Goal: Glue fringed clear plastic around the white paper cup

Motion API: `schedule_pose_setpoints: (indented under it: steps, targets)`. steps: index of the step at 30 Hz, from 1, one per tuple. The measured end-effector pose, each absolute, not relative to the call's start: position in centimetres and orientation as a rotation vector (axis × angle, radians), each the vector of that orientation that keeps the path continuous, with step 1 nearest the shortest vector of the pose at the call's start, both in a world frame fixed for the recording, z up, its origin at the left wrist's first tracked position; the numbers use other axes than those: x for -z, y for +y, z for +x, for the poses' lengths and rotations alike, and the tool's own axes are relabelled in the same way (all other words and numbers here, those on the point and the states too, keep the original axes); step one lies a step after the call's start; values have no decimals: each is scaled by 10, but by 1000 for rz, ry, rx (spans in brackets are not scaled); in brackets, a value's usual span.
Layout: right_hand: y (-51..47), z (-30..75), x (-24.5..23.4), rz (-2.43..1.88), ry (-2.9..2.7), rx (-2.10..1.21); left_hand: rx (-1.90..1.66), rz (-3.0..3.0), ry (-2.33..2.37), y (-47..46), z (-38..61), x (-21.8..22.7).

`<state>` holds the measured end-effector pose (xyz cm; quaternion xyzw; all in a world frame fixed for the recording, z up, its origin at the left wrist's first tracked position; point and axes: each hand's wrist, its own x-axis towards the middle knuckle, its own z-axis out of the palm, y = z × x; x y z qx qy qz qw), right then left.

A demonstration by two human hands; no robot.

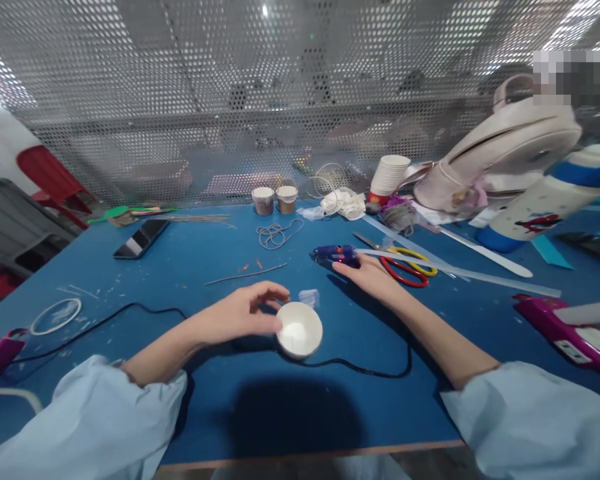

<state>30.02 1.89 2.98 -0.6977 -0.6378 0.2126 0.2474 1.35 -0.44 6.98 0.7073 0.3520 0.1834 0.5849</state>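
Note:
My left hand (243,312) is curled round the rim of a small white paper cup (300,330), tipped so its open mouth faces me, near the middle of the blue table (190,280). My right hand (367,273) lies stretched forward, its fingers on the blue glue gun (336,253) that rests on the table; whether they grip it is unclear. A black cord (370,370) runs from under the cup past my right forearm. Red and yellow scissors (407,267) lie just right of that hand. A small clear scrap (310,297) sits behind the cup.
A phone (141,239), rubber bands (276,233), two small filled cups (274,199), a stack of paper cups (387,177), long clear strips (460,270), a white bag (505,143), a bottle (550,197) and a purple gun (565,330) lie around. A perforated metal screen (230,100) closes the back.

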Motion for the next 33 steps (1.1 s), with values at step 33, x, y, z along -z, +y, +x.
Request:
schedule_pose_setpoints:
  steps: [33]
  targets:
    - [-31, 253, -55, -1684, -1527, -749, -624, 2602, 1342, 52, -36, -14]
